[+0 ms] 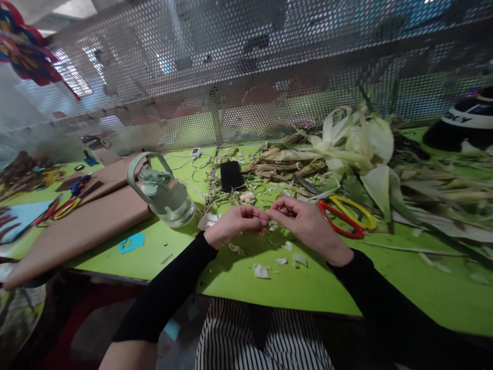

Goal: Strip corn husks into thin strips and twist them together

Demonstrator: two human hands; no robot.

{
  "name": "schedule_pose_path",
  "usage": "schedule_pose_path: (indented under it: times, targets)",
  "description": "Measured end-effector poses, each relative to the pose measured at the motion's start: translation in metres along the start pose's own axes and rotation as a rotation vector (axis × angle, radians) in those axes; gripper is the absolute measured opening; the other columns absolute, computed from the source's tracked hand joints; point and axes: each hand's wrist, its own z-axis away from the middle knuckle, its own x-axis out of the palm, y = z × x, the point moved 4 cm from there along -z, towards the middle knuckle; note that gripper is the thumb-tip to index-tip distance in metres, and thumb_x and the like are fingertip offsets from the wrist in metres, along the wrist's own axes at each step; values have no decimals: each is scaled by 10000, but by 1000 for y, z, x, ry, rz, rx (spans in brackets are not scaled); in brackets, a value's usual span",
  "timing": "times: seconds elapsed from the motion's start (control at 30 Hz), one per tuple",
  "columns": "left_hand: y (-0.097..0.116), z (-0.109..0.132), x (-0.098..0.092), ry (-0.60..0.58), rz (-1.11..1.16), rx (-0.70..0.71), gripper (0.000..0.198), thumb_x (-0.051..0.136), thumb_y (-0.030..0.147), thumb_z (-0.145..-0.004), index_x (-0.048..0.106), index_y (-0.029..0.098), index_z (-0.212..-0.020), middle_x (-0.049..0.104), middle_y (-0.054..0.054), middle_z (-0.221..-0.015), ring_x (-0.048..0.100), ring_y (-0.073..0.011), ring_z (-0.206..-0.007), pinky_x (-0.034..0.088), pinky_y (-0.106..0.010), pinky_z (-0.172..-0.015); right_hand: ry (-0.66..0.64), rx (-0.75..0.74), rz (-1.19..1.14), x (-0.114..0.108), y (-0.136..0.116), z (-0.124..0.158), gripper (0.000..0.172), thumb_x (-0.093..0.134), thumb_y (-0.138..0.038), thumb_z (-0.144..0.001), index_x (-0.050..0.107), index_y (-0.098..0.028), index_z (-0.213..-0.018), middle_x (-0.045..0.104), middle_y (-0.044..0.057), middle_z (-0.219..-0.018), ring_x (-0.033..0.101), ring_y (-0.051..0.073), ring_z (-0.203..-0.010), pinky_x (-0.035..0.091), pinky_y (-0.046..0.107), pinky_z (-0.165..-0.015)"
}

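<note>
My left hand and my right hand meet fingertip to fingertip above the green table. Both are closed in a pinch; what lies between the fingers is too small to make out. Just beyond them is a small pale beige bundle. Beneath and in front lie torn white scraps and curled husk bits. Scissors with red and yellow handles rest beside my right hand, their blades partly under scraps. A white crumpled piece sits by my left wrist.
A pale green water bottle stands left of my hands, with a black phone farther back. Corn husks pile up at the right. Brown paper and a blue card lie left. Another person's hand shows at the far left. A perforated metal screen closes the back.
</note>
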Motion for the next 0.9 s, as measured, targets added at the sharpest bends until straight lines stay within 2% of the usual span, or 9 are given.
schedule_pose_path:
  times: [0.1, 0.17, 0.23, 0.33, 0.4, 0.53, 0.73, 0.8, 0.9]
  targets:
    - [0, 2, 6, -51, -82, 12, 475, 950, 472, -601, 714, 117, -811, 690, 3, -706, 611, -79, -623, 499, -266, -707, -71, -41, 29, 3, -2, 1, 372, 670, -597, -887, 677, -244, -767, 682, 15, -698, 575, 183, -617, 400, 316, -574]
    - [-1, 2, 7, -63, -90, 12, 505, 947, 498, -593, 701, 118, -817, 675, 13, -689, 599, -75, -604, 491, -263, -686, -70, -106, 76, 1, -5, 1, 350, 636, -571, -925, 687, -252, -793, 700, 25, -745, 609, 203, -680, 440, 335, -629]
    - [-2, 1, 5, -39, -70, 16, 533, 951, 516, -574, 680, 120, -807, 669, 21, -680, 604, -70, -604, 491, -253, -682, 31, -211, 151, -4, -8, 1, 289, 631, -533, -939, 709, -261, -882, 741, 54, -911, 662, 254, -871, 496, 394, -783]
    - [-3, -2, 0, 27, -16, 37, 556, 949, 526, -569, 661, 127, -827, 693, 13, -714, 644, -81, -650, 520, -258, -719, 203, -352, 290, -11, -12, 3, 239, 651, -492, -935, 718, -269, -987, 718, 96, -1190, 618, 327, -1166, 452, 510, -1009]
    - [-3, -4, -3, 73, 23, 62, 567, 949, 527, -571, 655, 132, -852, 711, 7, -747, 664, -89, -678, 539, -267, -743, 199, -398, 363, -9, -12, 3, 226, 654, -482, -935, 721, -266, -933, 707, 104, -1223, 597, 348, -1209, 425, 550, -1049]
    - [-1, -4, -6, 112, 41, 108, 564, 942, 522, -594, 638, 132, -864, 720, 6, -761, 676, -88, -685, 551, -263, -753, 123, -393, 446, -1, -5, 1, 227, 623, -442, -950, 739, -262, -878, 728, 104, -1205, 591, 371, -1222, 405, 610, -1073]
    - [2, -1, -2, 76, -8, 160, 567, 923, 546, -619, 622, 138, -872, 725, 0, -786, 697, -109, -722, 552, -286, -778, 6, -346, 384, 3, 3, -1, 297, 551, -433, -983, 771, -264, -1088, 725, 106, -1271, 574, 356, -1287, 422, 617, -1101]
    - [2, -1, -2, 66, -16, 161, 553, 922, 533, -630, 624, 139, -878, 724, -2, -791, 700, -120, -739, 552, -296, -783, -24, -331, 347, 3, 2, -1, 285, 554, -435, -981, 764, -259, -1059, 733, 106, -1254, 587, 348, -1275, 435, 601, -1100]
    - [3, -1, -3, 71, 0, 166, 535, 920, 518, -642, 623, 140, -876, 710, 7, -775, 685, -111, -717, 548, -288, -765, 4, -288, 299, -1, 0, -2, 257, 592, -456, -959, 732, -245, -1001, 738, 117, -1226, 614, 344, -1234, 466, 578, -1068]
